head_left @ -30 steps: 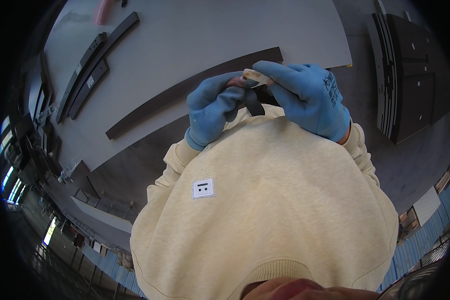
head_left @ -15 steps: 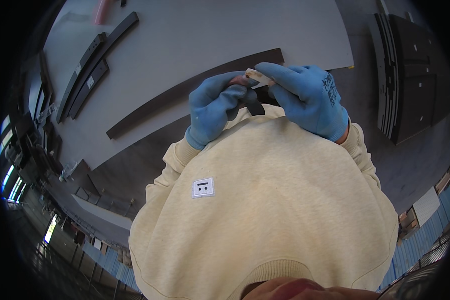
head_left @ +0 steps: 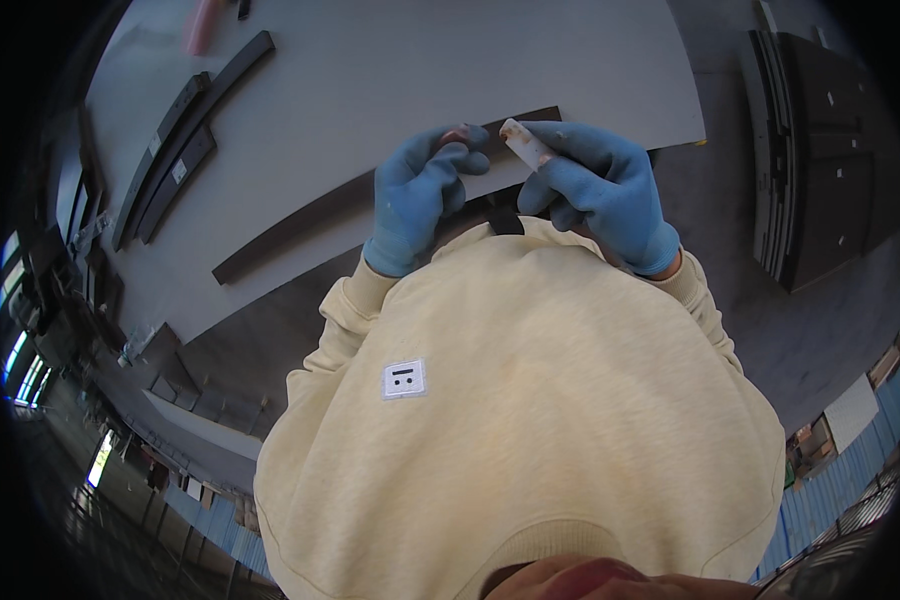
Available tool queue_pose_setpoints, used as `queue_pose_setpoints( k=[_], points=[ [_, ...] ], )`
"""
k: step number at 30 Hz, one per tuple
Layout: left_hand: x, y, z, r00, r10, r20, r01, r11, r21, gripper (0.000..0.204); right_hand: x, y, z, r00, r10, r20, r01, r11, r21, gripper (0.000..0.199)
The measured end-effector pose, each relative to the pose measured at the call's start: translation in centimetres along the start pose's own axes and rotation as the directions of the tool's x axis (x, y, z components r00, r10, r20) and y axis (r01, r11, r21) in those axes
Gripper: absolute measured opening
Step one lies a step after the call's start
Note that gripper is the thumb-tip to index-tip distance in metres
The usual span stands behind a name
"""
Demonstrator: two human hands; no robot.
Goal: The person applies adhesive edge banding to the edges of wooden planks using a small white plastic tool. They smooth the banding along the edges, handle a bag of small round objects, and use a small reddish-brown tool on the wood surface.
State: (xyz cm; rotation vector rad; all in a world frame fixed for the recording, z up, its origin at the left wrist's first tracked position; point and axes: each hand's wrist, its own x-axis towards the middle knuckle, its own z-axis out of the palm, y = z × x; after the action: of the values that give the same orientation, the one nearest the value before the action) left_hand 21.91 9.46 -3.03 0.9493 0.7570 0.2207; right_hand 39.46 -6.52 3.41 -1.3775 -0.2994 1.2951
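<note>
My right hand [head_left: 600, 180], in a blue glove, pinches a short white stick [head_left: 524, 144] with brownish smears on its end and side. The stick tilts up and leftward above a long dark board. My left hand [head_left: 417, 192], also gloved in blue, is raised beside it, a small gap away. Its fingers are curled together, and a small reddish patch [head_left: 455, 135] shows between thumb and forefinger; whether this is a held piece or a bare fingertip I cannot make out. The long dark board [head_left: 305, 227] lies on the grey tabletop [head_left: 420, 70] beyond my hands.
Several dark strips [head_left: 185, 140] lie at the tabletop's left, near a pink roll [head_left: 202, 25] at the far edge. Dark panels [head_left: 820, 160] are stacked on the right, apart from the table. More dark pieces [head_left: 85, 200] stand at the far left.
My hands have moved apart: the left has drawn away leftward from the white stick, and the right still holds it. More of the stick now shows.
</note>
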Motion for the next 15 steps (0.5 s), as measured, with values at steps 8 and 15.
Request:
queue_pose_setpoints(
  k=[8,15],
  points=[
    [15.1,-4.7,-5.2,0.748,0.66,0.062,-0.427,0.408,0.807,0.035,1.5,0.3,-1.0,0.991,0.014,-0.137,-0.005,0.998,0.064,0.036],
    [25.9,-3.4,-5.4,0.747,0.639,0.186,-0.198,-0.052,0.979,0.051,3.0,2.1,-2.8,0.967,0.056,-0.25,-0.041,0.997,0.065,0.036]
  ],
)
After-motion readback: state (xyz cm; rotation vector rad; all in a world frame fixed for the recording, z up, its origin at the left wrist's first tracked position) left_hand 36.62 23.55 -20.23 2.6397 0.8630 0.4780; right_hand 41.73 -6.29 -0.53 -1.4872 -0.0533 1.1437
